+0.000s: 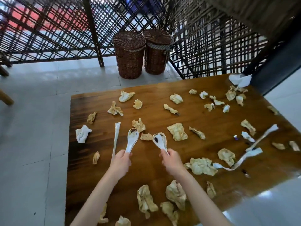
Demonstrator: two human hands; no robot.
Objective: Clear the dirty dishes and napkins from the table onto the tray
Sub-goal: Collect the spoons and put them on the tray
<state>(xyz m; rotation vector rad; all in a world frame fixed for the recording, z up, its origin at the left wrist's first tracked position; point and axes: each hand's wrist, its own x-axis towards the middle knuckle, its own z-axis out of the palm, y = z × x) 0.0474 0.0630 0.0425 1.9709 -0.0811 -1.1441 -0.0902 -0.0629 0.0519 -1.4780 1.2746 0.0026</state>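
Above the wooden table [211, 121], toward six o'clock, the left hand [120, 162] grips one soiled white soup spoon [132, 139] by its handle and the right hand [171, 160] grips another soup spoon [160, 141]. No tray is in view. Crumpled stained napkins [177, 131] lie scattered from nine o'clock to three, so most of the clearing seems left.
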